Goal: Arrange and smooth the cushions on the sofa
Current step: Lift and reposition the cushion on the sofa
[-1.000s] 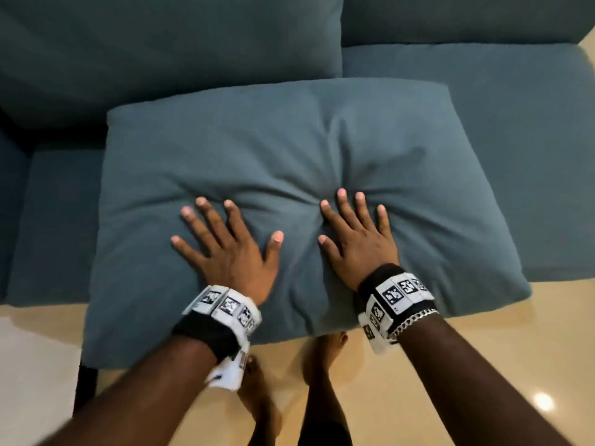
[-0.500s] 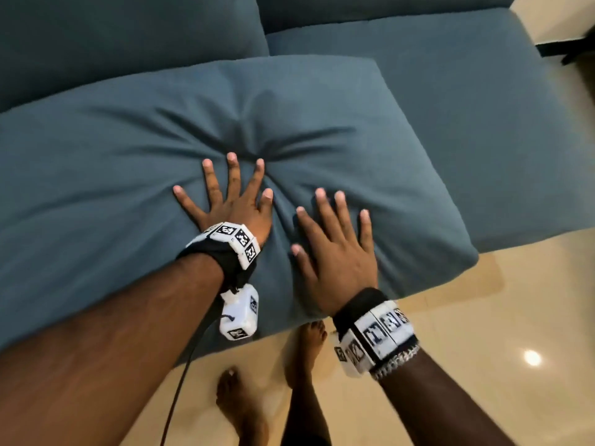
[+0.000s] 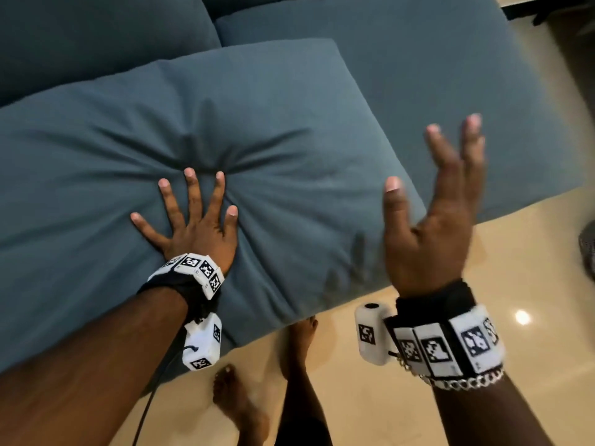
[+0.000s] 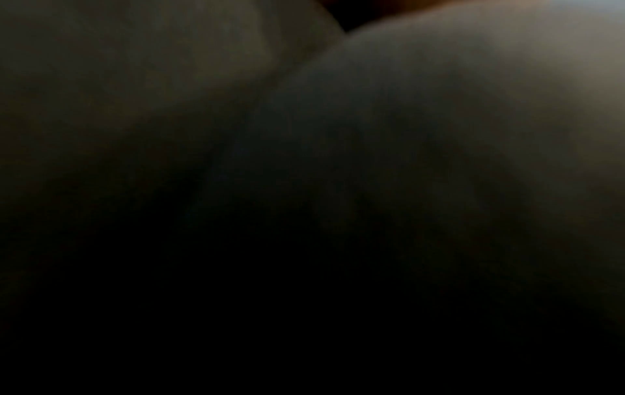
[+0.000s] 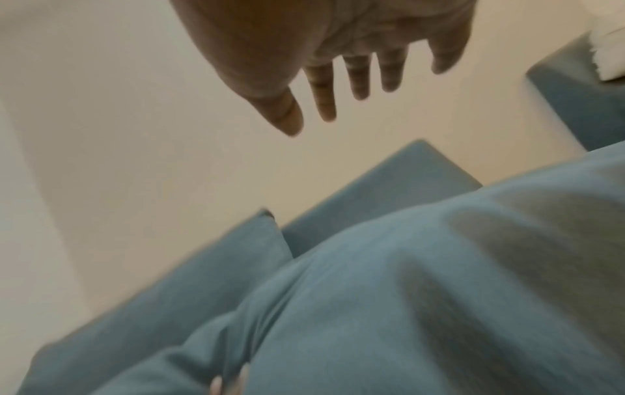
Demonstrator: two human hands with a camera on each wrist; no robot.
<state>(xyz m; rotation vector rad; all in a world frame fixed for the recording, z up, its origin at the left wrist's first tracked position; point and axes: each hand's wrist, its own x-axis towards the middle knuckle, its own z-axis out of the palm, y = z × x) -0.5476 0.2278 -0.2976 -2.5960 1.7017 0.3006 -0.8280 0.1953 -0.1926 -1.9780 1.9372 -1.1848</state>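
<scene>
Head view shows the left hand, fingers spread, pinning the big teal fabric cushion on the sofa seat, likely steadying it while the right hand hovers open-fingered above its right end.

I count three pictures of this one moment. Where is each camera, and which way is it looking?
Head: worn on the head, looking down at the blue cushion; left hand pressed flat, right hand lifted, both bare feet.
Left wrist: against the cushion, dark; nothing can be made out.
Right wrist: looks along the right hand, fingers spread, cushion below.
Shared: head and right wrist views both show cushion and right hand.
</scene>
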